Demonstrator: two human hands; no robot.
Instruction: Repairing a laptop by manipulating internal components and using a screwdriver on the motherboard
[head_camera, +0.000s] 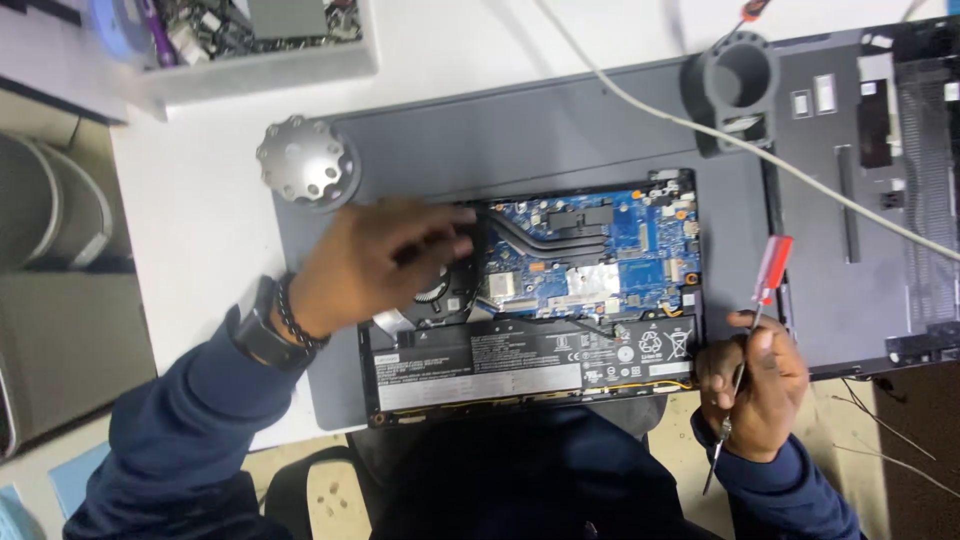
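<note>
An opened laptop (560, 300) lies bottom-up on a grey mat (560, 130), showing a blue circuit board (600, 255), a copper heat pipe and a long black battery (500, 360). My left hand (375, 265) rests over the black cooling fan (445, 285) at the laptop's left side, fingers curled on it. My right hand (755, 385) sits at the laptop's lower right corner and grips a screwdriver with a red handle (770, 270), whose metal shaft points down toward me.
A silver round knobbed piece (308, 160) stands at the mat's upper left. A grey cylindrical holder (738, 85) and the removed black laptop cover (880, 180) lie at the right. A white cable (700, 125) crosses the mat. A tray of small parts (250, 40) sits at the top left.
</note>
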